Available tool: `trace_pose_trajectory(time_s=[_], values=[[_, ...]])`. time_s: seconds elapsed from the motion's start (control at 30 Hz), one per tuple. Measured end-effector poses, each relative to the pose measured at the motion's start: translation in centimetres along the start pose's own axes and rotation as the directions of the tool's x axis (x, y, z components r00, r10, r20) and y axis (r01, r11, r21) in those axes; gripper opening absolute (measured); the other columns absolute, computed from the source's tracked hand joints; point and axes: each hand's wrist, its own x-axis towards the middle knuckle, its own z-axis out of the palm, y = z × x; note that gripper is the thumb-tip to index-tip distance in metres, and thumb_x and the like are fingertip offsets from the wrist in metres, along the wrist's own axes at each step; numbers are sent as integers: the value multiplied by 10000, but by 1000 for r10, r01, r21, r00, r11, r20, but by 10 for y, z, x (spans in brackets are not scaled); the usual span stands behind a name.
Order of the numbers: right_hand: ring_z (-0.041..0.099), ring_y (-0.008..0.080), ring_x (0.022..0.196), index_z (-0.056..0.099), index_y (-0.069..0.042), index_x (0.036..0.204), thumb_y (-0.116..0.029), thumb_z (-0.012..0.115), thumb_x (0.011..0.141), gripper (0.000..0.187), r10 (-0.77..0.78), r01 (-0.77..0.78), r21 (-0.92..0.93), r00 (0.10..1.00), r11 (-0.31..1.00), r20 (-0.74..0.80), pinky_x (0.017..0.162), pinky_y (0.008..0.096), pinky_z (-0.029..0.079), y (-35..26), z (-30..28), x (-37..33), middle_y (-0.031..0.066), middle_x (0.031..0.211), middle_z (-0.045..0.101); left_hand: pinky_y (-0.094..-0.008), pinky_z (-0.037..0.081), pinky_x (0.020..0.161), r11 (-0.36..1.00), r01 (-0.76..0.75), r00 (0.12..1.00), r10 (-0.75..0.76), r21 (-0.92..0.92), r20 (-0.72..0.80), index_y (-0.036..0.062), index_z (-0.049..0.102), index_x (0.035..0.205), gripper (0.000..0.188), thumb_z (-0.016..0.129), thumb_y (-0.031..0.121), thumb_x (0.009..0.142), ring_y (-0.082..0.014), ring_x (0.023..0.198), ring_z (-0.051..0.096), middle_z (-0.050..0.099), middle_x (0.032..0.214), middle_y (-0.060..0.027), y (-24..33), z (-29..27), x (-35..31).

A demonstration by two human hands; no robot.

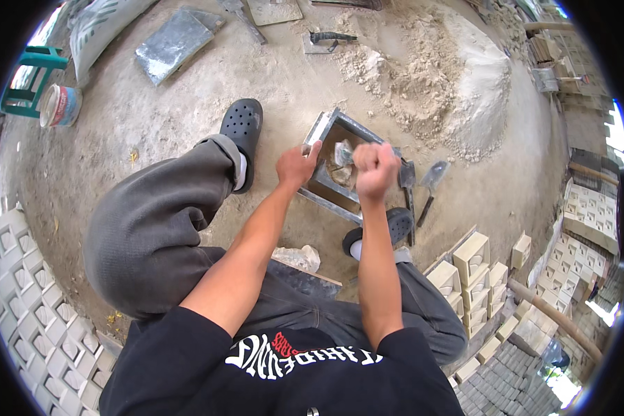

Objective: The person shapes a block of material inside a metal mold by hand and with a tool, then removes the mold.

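Note:
A rectangular box-shaped mould with dark grey walls sits on the ground between my feet. My left hand is closed on its left rim, thumb near the top edge. Over the mould's right part my right hand is raised in a fist. A whitish, blurred bundle shows beside that fist, above the mould's inside; whether the fist holds it is unclear. Part of the mould's inside and right wall is hidden by my right hand and forearm.
Right of the mould lie a trowel and a dark long-handled tool. A pale sand heap rises beyond. Cast blocks stand at lower right, others at left. Grey slabs and a bucket lie farther off.

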Motion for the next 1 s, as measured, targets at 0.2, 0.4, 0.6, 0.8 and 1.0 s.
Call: trace_pose_trajectory(time_s=[0.2, 0.4, 0.6, 0.8, 1.0], values=[[223, 106, 419, 254, -98, 528, -204, 317, 994, 481, -2, 18, -288, 998, 958, 57, 438, 303, 215, 37, -26, -12, 3, 459, 264, -462, 493, 793, 1000, -12, 999, 12, -13, 33, 130, 729, 975, 638, 398, 667, 880, -377, 888, 650, 689, 886, -183, 12, 4, -3], [226, 109, 418, 254, -94, 531, -214, 323, 1007, 496, -17, 17, -32, 1000, 999, -4, 433, 308, 209, 11, -9, -14, -1, 461, 271, -461, 493, 789, 1000, -3, 1000, 3, 2, 12, 130, 732, 963, 636, 402, 667, 877, -375, 880, 651, 690, 882, -179, 10, 1, -1], [221, 115, 404, 244, -132, 498, -250, 323, 1010, 531, 83, -92, -119, 993, 989, -83, 432, 304, 201, 4, 0, 8, -13, 446, 246, -459, 492, 789, 1000, 2, 999, -2, 8, 33, 130, 733, 959, 636, 406, 668, 876, -370, 885, 652, 690, 887, -180, 5, 1, -3], [181, 119, 407, 226, -129, 509, -271, 344, 1008, 532, 61, -66, -71, 996, 995, -62, 438, 300, 212, 44, -26, 8, -16, 449, 220, -453, 491, 795, 1000, -10, 998, 9, 12, 61, 123, 732, 969, 635, 409, 662, 880, -361, 892, 655, 692, 894, -178, 16, 4, -3], [211, 117, 404, 242, -119, 514, -265, 340, 1008, 524, 78, -74, 67, 996, 995, -51, 423, 295, 185, 8, -3, 24, -17, 457, 231, -454, 491, 790, 1000, -3, 1000, 3, 6, 12, 114, 726, 975, 631, 397, 646, 894, -360, 892, 655, 691, 897, -177, 6, -1, 1]])
